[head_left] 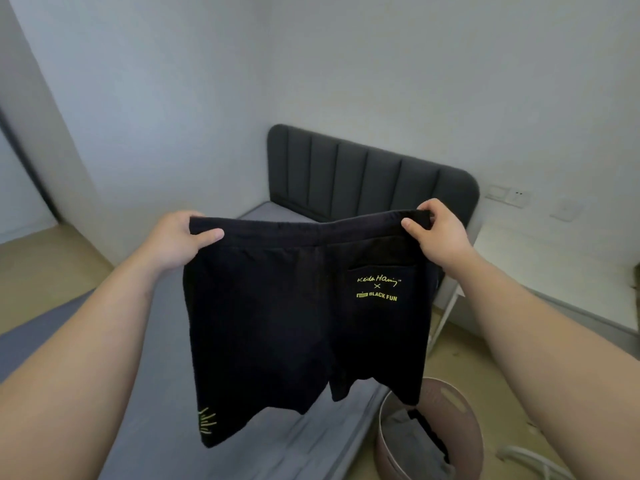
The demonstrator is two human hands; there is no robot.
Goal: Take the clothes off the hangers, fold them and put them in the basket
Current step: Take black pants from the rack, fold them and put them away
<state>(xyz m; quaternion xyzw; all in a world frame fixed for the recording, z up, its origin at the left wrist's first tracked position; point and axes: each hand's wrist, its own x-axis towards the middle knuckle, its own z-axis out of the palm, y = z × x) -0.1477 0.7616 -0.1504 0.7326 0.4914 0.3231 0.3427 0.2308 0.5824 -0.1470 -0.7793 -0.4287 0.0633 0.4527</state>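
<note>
Both hands (180, 237) (438, 230) grip black shorts (277, 323) above basket (464, 410).

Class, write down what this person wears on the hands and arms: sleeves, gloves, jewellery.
Nothing worn shows. The left hand and right hand carry no gloves, rings, watch or bracelets; no sleeve covers the left forearm or right forearm up to the picture's edge.

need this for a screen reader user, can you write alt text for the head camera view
Two bare hands, the left hand and right hand, hold up black shorts by the waistband, yellow-green print on the back pocket. They hang above a grey bed with a dark padded headboard; a round basket holding some clothes sits on the floor at lower right.
</note>
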